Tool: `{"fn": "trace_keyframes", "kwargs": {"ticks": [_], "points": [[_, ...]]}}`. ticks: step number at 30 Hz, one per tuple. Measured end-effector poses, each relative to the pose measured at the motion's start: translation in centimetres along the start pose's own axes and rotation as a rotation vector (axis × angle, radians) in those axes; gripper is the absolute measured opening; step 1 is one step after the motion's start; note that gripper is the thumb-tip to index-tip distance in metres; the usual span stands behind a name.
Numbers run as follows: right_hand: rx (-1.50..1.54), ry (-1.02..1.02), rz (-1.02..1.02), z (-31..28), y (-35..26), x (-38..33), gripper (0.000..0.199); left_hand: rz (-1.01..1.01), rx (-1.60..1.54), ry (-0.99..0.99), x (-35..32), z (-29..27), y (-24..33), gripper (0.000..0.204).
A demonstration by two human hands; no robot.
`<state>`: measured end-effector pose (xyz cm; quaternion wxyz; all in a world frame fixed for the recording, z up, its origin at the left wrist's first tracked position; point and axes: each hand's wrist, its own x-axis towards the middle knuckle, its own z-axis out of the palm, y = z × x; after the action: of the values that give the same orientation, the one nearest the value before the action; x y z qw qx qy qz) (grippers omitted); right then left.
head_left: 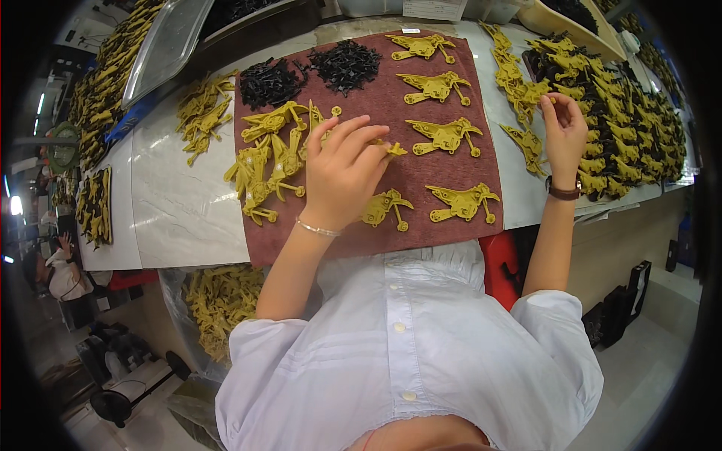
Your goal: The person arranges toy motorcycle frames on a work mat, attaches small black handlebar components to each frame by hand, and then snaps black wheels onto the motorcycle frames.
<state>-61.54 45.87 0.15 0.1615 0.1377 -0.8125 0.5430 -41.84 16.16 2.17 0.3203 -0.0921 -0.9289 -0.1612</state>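
My left hand is over the brown-red cloth, fingers bent together. The end of a yellow plastic part sticks out by its fingertips; the thumb is hidden. At the right, my right hand is closed in a pinch on a small yellow plastic part, beside a loose strip of yellow parts. On the cloth, several beak-shaped yellow parts lie in a column, and another is below my left hand. A heap of yellow parts lies left of that hand.
Two piles of small black pieces sit at the cloth's far side. Dense rows of yellow-and-black assemblies fill the right. More yellow parts lie left of the cloth. A bag of yellow parts is below the table edge; bins stand behind.
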Motion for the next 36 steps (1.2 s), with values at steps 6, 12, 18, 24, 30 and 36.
{"fn": "trace_keyframes", "kwargs": {"ticks": [6,12,18,24,30,36], "points": [[-0.019,-0.027,0.086,-0.2,1.8,0.2,0.025,-0.111,-0.06,-0.237,-0.8,-1.8,0.4,0.018],[-0.507,0.047,-0.263,1.5,-3.7,-2.4,0.033,-0.308,-0.026,-0.089,-1.0,-2.2,-3.8,0.023],[-0.069,-0.504,-0.387,8.0,-10.5,-6.8,0.03,-0.295,0.196,-0.248,1.0,-0.4,-5.8,0.017],[-0.268,-0.709,-0.563,13.4,-11.9,-9.6,0.032,-0.287,0.241,-0.365,1.2,-0.9,-6.7,0.023],[-0.386,-0.904,-0.551,13.6,-12.2,-8.6,0.034,-0.302,0.114,-0.405,-0.7,-3.7,-6.2,0.045],[-0.212,-0.916,-0.588,13.5,-11.0,-7.8,0.036,-0.347,0.067,-0.437,-1.5,-4.6,-6.2,0.062]]}}
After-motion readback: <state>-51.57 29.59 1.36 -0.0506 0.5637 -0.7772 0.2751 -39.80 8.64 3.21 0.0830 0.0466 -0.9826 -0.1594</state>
